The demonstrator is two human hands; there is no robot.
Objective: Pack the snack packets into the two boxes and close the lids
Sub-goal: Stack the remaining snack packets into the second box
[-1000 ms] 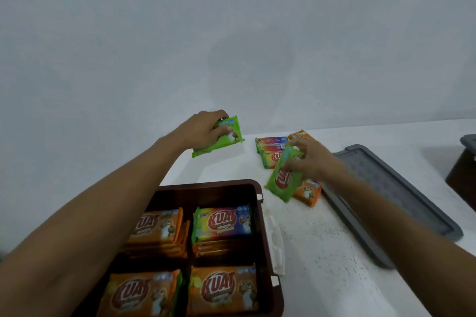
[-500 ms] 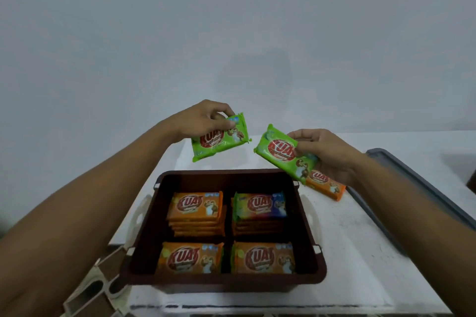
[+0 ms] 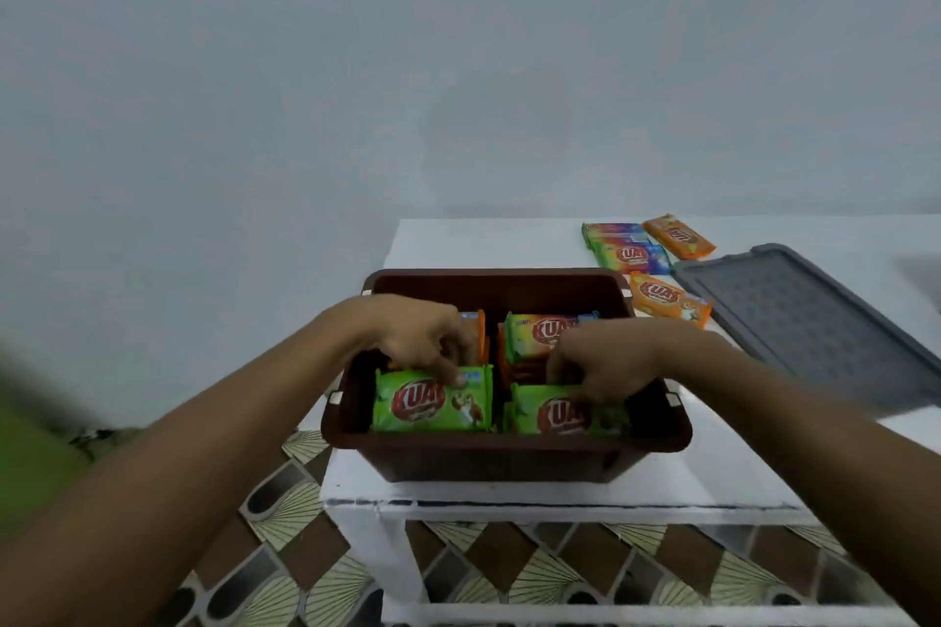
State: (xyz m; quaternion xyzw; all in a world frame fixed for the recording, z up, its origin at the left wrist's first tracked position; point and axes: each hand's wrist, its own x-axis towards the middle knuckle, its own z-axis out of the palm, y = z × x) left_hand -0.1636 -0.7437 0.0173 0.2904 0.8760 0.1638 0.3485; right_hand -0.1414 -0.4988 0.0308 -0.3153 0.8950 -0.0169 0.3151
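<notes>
On the white table (image 3: 483, 244), inside a brown plastic box (image 3: 509, 453), the left hand (image 3: 422, 346) and right hand (image 3: 606, 362) each pinched a green snack packet (image 3: 433, 402) below its grip. Dropped crooked, one could block the flat grey plastic lid (image 3: 814, 321).

We read "KUAT" on a red oval on the left green packet (image 3: 433, 401), at 7 o'clock in the brown box (image 3: 509, 461). The right green packet (image 3: 570, 418), at 5 o'clock, shows only "KUA" beside the right hand (image 3: 611, 362). "KUAT" also stands on the orange packet (image 3: 668, 299) on the tabletop (image 3: 483, 244), at 2 o'clock from the box. Finer print we cannot read.
</notes>
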